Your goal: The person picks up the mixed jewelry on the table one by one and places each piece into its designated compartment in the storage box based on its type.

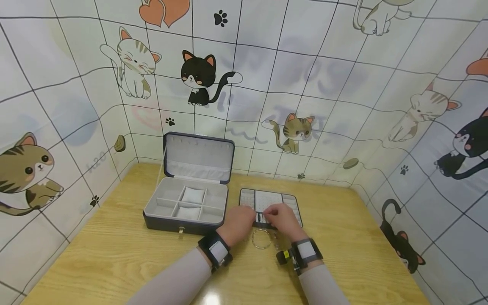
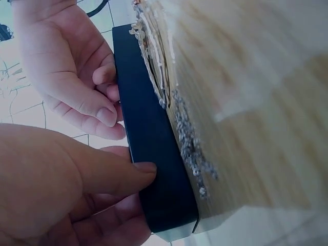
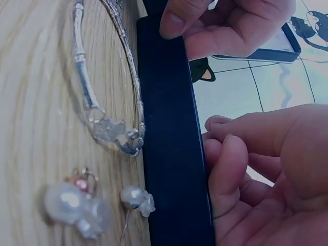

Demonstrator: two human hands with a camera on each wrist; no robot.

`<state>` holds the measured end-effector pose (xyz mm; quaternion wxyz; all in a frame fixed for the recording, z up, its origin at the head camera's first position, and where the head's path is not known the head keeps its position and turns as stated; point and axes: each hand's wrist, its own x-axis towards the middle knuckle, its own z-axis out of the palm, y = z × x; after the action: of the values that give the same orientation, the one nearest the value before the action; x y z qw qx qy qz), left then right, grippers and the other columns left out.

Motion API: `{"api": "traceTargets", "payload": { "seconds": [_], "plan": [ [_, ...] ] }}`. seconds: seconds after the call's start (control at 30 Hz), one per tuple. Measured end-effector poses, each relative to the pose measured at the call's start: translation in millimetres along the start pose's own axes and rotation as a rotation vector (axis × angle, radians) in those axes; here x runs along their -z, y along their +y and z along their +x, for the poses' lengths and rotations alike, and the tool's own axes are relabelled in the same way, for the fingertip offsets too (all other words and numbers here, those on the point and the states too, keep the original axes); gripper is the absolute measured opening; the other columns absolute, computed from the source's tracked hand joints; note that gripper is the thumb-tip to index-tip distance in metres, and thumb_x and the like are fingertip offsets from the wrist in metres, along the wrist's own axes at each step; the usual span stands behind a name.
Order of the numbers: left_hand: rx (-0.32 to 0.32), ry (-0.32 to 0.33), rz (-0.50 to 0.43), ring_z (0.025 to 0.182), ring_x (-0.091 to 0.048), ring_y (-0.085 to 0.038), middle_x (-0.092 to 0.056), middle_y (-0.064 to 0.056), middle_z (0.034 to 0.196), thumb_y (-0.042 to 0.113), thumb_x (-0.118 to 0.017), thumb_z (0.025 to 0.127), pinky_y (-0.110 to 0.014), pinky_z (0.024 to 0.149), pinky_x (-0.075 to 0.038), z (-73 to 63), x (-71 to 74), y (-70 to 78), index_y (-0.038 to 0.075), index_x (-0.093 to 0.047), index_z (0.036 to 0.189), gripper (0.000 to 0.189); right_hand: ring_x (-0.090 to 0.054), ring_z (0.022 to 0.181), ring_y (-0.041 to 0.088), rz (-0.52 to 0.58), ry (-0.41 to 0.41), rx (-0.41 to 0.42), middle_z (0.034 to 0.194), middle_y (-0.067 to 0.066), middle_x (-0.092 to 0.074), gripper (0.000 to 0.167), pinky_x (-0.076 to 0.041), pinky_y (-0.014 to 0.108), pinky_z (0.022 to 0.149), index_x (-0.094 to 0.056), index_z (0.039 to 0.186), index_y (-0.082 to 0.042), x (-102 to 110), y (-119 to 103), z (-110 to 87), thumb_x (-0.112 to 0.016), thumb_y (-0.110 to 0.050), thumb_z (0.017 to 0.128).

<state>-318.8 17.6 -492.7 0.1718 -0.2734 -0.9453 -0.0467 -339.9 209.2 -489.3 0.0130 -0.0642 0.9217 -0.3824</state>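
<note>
A shallow dark-sided jewelry tray (image 1: 268,197) with light lining and compartments lies on the table. My left hand (image 1: 238,222) grips its left front corner; the left wrist view shows the thumb (image 2: 146,168) on its dark outer wall. My right hand (image 1: 282,218) is over the tray's front part, thumb and fingertips curled together; whether something small is between them is hidden. In front of the tray lies a silvery bracelet (image 1: 261,239). Beside it, in the right wrist view, are pearl earrings (image 3: 64,202). A sparkling chain-like piece (image 2: 189,143) shows in the left wrist view.
To the left stands an open jewelry box (image 1: 152,222) with its lid (image 1: 199,156) raised, divided inside, two white cushions (image 1: 193,195) in its compartments. A cat-printed cloth (image 1: 251,106) hangs behind and at the sides of the wooden table (image 1: 114,250).
</note>
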Motion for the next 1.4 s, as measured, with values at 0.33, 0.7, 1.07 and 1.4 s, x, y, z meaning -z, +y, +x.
{"api": "traceTargets", "payload": {
  "seconds": [0.33,0.7,1.07,1.4],
  "plan": [
    [-0.014,0.029,-0.014,0.07,-0.066,-0.018,-0.07,0.0,0.078,0.011,-0.068,0.093,-0.035,0.06,-0.054,-2.1,1.2,0.6,0.016,-0.069,0.079,0.015,-0.065,0.073,0.014,0.023,-0.014,-0.037,0.089,0.001,-0.075,0.01,-0.054,0.028,0.069,-0.082,0.098,-0.014,0.5,5.9,3.6,-0.072,-0.016,0.099],
    [-0.009,0.016,0.055,0.07,-0.067,-0.017,-0.071,0.001,0.078,0.01,-0.069,0.094,-0.034,0.062,-0.056,-1.9,6.0,3.9,0.017,-0.071,0.082,0.014,-0.068,0.075,0.014,0.045,-0.047,-0.024,0.093,0.0,-0.077,0.007,-0.056,0.029,0.071,-0.081,0.095,-0.014,5.8,7.6,3.9,-0.074,-0.016,0.098],
    [-0.005,-0.004,0.035,0.072,-0.066,-0.017,-0.071,0.001,0.08,0.01,-0.07,0.093,-0.034,0.063,-0.056,-2.2,5.1,4.5,0.017,-0.073,0.083,0.012,-0.072,0.084,0.014,0.081,-0.14,0.026,0.107,0.003,-0.078,0.01,-0.061,0.032,0.079,-0.081,0.099,-0.015,14.2,16.5,3.2,-0.073,-0.009,0.097],
    [-0.005,0.025,0.016,0.071,-0.066,-0.018,-0.071,0.001,0.078,0.01,-0.071,0.091,-0.034,0.061,-0.054,-3.1,3.0,3.5,0.017,-0.072,0.08,0.014,-0.065,0.082,0.015,0.012,-0.275,0.177,0.09,-0.003,-0.075,0.009,-0.055,0.029,0.074,-0.079,0.096,-0.017,26.8,21.8,0.8,-0.076,-0.008,0.093]
  ]
}}
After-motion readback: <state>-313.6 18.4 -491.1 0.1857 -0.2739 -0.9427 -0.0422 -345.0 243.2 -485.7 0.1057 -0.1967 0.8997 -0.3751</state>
